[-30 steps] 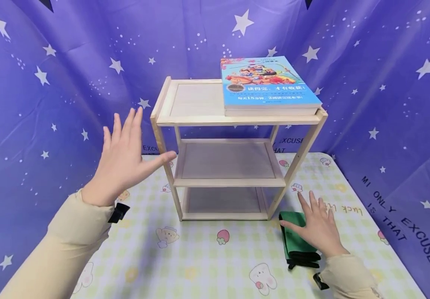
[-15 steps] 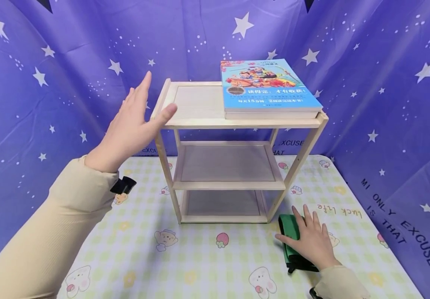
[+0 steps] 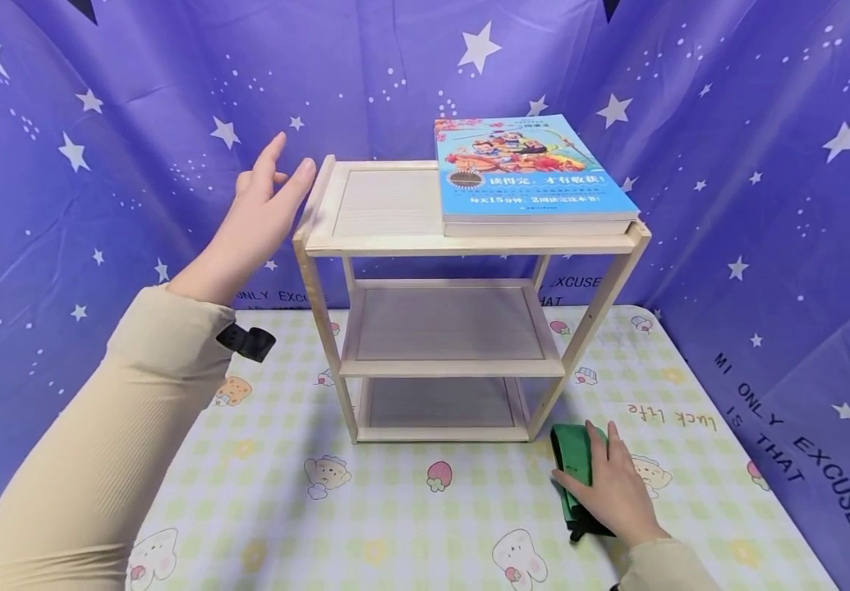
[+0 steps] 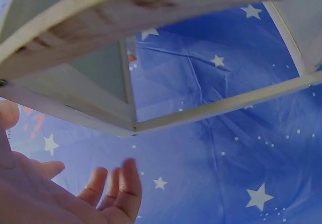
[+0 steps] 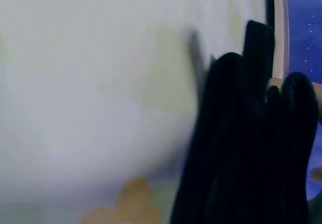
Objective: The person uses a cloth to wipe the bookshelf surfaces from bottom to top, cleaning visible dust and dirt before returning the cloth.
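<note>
A pale wooden three-tier shelf (image 3: 450,367) stands on the table, its frame also filling the top of the left wrist view. My left hand (image 3: 258,217) is beside the shelf's upper left corner, fingers loosely bent and holding nothing; in the left wrist view the hand (image 4: 75,194) is below the wooden frame. A folded green cloth item with black edges (image 3: 572,453) lies right of the shelf's foot. Over it is my right hand (image 3: 617,488), fingers extended and thumb at its left edge; whether it grips is unclear. Dark folds (image 5: 241,143) fill much of the right wrist view.
Thick books with a blue illustrated cover (image 3: 531,168) lie on the right part of the shelf's top. The checked tablecloth (image 3: 395,525) shows in front of the shelf. A purple star-patterned curtain (image 3: 365,74) hangs behind and on both sides.
My left hand has risen from beside the shelf to near its top left corner, and its fingers have bent. My right hand has moved down and slightly left over the green item.
</note>
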Available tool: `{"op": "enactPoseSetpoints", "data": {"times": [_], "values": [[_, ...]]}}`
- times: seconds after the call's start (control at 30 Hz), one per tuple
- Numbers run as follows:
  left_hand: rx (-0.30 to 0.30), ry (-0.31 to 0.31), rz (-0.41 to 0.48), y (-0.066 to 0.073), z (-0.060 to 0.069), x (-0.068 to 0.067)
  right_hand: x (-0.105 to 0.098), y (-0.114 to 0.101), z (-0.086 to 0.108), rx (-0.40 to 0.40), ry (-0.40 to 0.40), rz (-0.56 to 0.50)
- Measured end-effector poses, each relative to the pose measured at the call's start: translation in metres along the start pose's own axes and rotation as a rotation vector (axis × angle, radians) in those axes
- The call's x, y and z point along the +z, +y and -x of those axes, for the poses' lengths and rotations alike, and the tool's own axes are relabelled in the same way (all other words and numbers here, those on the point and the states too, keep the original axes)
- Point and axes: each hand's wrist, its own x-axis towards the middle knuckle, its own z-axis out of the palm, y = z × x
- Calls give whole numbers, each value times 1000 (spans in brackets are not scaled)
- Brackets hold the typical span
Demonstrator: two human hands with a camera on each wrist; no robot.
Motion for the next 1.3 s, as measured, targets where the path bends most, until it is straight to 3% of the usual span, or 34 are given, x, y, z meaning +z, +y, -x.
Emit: {"op": "enactPoseSetpoints", "data": {"times": [0.1,0.4,0.63,0.9,1.13,1.3], "values": [[-23,-17,42,-2,-4,2,5,1,1,6,-4,-10],[10,-60,240,-11,-12,13,15,0,6,37,-5,7],[-3,-124,311,-16,-15,15,17,0,8,20,47,56],[-14,-228,419,-24,-18,20,16,1,6,51,16,42],[14,-237,590,-31,-22,25,16,1,4,41,21,34],[33,-213,645,-32,-24,28,17,0,3,39,33,26]]}}
